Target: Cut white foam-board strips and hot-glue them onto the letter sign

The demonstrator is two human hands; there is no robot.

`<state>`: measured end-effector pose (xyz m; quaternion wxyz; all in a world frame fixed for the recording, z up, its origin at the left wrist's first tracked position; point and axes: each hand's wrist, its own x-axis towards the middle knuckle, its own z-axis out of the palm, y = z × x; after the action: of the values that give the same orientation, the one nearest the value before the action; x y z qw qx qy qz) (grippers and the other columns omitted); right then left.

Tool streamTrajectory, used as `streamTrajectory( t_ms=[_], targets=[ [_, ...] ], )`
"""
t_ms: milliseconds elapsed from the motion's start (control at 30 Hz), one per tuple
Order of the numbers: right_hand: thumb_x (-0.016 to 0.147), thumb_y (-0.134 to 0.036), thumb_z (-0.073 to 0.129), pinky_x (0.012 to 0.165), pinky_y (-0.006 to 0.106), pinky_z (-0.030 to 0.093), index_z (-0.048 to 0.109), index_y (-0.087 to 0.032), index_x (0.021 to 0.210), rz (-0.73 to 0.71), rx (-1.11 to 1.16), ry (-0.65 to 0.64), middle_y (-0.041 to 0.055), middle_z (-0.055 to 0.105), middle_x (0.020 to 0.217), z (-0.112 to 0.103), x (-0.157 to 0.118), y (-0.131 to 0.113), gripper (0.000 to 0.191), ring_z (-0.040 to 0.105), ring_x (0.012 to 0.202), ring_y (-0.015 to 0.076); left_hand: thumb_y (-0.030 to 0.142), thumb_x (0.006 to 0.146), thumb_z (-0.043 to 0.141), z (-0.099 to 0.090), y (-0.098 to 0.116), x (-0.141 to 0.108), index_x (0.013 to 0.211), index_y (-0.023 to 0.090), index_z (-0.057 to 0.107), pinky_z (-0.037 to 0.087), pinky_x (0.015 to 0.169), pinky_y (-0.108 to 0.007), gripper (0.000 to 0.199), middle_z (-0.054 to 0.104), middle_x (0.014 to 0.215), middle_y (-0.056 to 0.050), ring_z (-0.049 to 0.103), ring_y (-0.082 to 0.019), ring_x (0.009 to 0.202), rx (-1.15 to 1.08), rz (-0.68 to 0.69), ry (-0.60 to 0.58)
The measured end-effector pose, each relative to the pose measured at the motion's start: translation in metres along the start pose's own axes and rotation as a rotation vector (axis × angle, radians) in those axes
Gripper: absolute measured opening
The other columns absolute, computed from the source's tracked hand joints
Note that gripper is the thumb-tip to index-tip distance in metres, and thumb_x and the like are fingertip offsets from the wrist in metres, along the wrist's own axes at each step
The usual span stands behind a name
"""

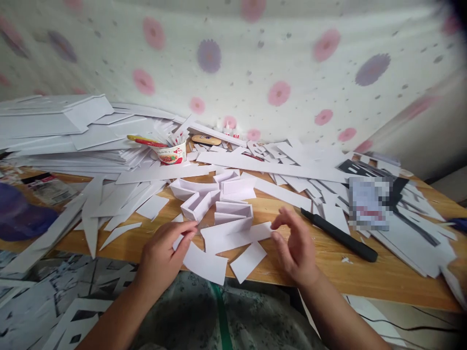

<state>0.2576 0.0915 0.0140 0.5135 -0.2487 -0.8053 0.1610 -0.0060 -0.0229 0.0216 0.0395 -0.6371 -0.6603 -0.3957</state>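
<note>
My left hand [164, 253] is closed, thumb and index tip drawn together beside the white board pieces; whatever they may hold is too small to see. My right hand [297, 245] curls its thumb and index around the right end of a flat-based white board piece [233, 236]. That piece adjoins an open-topped white tray-like form [233, 212]. Behind it stand joined, walled white shapes [200, 197], hollow on top. Near the table edge lie a curved white board offcut [206, 262] and a small white rectangle [248, 261]. A black-handled cutter [341, 236] rests right of my right hand.
Stacked white boards [47, 116] fill the back left. A paper noodle cup [173, 153] holds pens and white strips. Loose scraps [302, 180] cover the back and right. A purple translucent object [22, 214] stands at the left. Small white bottles [228, 130] stand by the flowered curtain [248, 63].
</note>
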Motion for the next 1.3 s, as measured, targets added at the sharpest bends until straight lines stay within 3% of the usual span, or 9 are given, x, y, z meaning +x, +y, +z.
streamTrajectory(
  t_ms=[167,233,300,367,500,567,733,933,1300],
  targets=[
    [0.086,-0.023,0.052,0.068,0.043,0.052,0.05,-0.029,0.133,-0.047,0.066,0.742,0.0027,0.056,0.082,-0.046,0.015,0.004,0.048,0.057,0.064,0.0175,0.032,0.088,0.055,-0.015,-0.023,-0.015,0.104,0.025,0.064,0.051,0.085,-0.032,0.02,0.07,0.099,-0.002,0.065,-0.021,0.094,0.107,0.051,-0.021],
    [0.084,-0.025,0.055,0.059,0.039,0.049,0.057,-0.026,0.126,-0.013,0.044,0.891,0.0022,0.056,0.077,-0.061,0.015,0.005,0.043,0.054,0.058,0.0174,0.038,0.086,0.057,-0.018,-0.034,-0.021,0.11,0.026,0.062,0.051,0.087,-0.035,0.028,0.068,0.106,-0.004,0.063,-0.024,0.1,0.152,0.055,-0.088],
    [0.082,-0.024,0.058,0.058,0.038,0.049,0.065,-0.026,0.115,0.031,0.009,0.908,0.0019,0.055,0.074,-0.066,0.007,0.003,0.034,0.052,0.056,0.0171,0.044,0.083,0.059,-0.019,-0.042,-0.024,0.118,0.027,0.059,0.049,0.092,-0.039,0.039,0.065,0.116,-0.005,0.059,-0.027,0.109,0.177,0.049,-0.164],
    [0.083,-0.02,0.059,0.061,0.038,0.049,0.068,-0.028,0.107,0.114,-0.022,0.728,0.0028,0.056,0.075,-0.061,-0.007,-0.004,0.026,0.054,0.06,0.018,0.049,0.081,0.061,-0.018,-0.047,-0.026,0.123,0.026,0.055,0.045,0.099,-0.043,0.048,0.06,0.127,-0.006,0.054,-0.028,0.117,0.184,0.042,-0.237],
    [0.084,-0.022,0.063,0.071,0.042,0.052,0.058,-0.029,0.12,0.133,-0.162,-0.16,0.0076,0.061,0.096,-0.034,-0.033,-0.025,0.037,0.059,0.086,0.0253,0.051,0.08,0.061,-0.016,-0.052,-0.025,0.124,0.025,0.055,0.042,0.103,-0.046,0.052,0.053,0.136,-0.008,0.049,-0.03,0.124,0.211,0.005,-0.305],
    [0.081,-0.026,0.067,0.079,0.046,0.052,0.052,-0.025,0.126,0.085,-0.25,-0.406,0.0108,0.059,0.109,-0.02,-0.039,-0.031,0.047,0.057,0.096,0.028,0.052,0.079,0.061,-0.016,-0.054,-0.023,0.123,0.023,0.055,0.041,0.103,-0.048,0.052,0.052,0.138,-0.01,0.048,-0.031,0.125,0.232,-0.027,-0.301],
    [0.075,-0.028,0.072,0.085,0.05,0.051,0.051,-0.021,0.124,0.15,-0.359,-0.476,0.0134,0.056,0.116,0.0,-0.043,-0.034,0.054,0.054,0.103,0.0306,0.048,0.081,0.059,-0.015,-0.055,-0.016,0.117,0.022,0.059,0.04,0.101,-0.05,0.045,0.058,0.13,-0.01,0.051,-0.031,0.12,0.274,-0.06,-0.265],
    [0.072,-0.023,0.074,0.092,0.054,0.048,0.048,-0.022,0.128,0.169,-0.313,-0.511,0.0145,0.052,0.125,0.002,-0.046,-0.042,0.061,0.05,0.112,0.0325,0.044,0.083,0.056,-0.017,-0.05,-0.014,0.111,0.023,0.063,0.045,0.093,-0.045,0.035,0.065,0.117,-0.007,0.057,-0.028,0.108,0.25,-0.063,-0.233],
    [0.065,-0.019,0.077,0.098,0.052,0.044,0.047,-0.029,0.13,0.214,-0.292,-0.547,0.0113,0.043,0.135,-0.001,-0.043,-0.043,0.073,0.045,0.12,0.0328,0.043,0.084,0.058,-0.029,-0.054,-0.042,0.105,0.027,0.065,0.052,0.084,-0.034,0.028,0.069,0.108,-0.002,0.063,-0.022,0.099,0.248,0.046,-0.11]
  ],
)
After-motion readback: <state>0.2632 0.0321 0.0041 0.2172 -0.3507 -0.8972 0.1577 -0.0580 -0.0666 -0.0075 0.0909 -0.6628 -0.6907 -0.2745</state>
